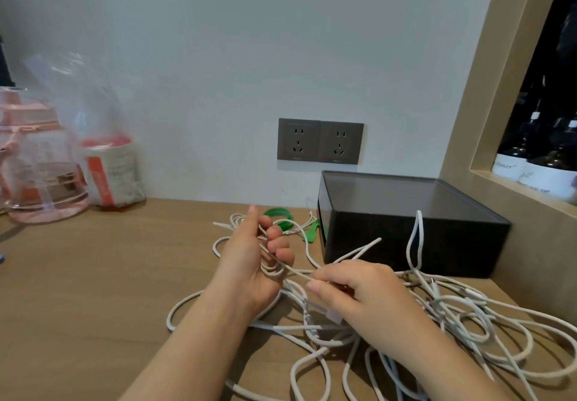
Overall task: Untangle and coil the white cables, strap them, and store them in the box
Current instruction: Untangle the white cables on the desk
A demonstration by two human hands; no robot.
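The job is sitting near its start. The left hand (249, 254) is holding up a few small loops of one thin white cable (299, 271). Its fingers are curling round those loops with one finger standing straight at twelve o'clock. The right hand (356, 291), just at the left hand's four o'clock, is pinching the same cable between thumb and curled fingers, and the line is running taut between the two hands. So the first coil is only being wound, by my reading.

The rest of the white cables (462, 316) are lying in a loose tangle on the wooden desk (93, 275). They are spreading from under the right wrist out toward three and five o'clock, with one loop rising in front of the box.

The dark grey box (415, 238) is standing open at the hands' two o'clock, against the wall. No coil is showing inside it, as far as the view reaches. The green straps (276, 213) are lying on the desk just beyond the left hand at twelve o'clock, and seemingly none is holding a coil yet.

Still waiting, judging from this: finishing this coil, strapping it, freeing and coiling the remaining cables, and storing all of them.
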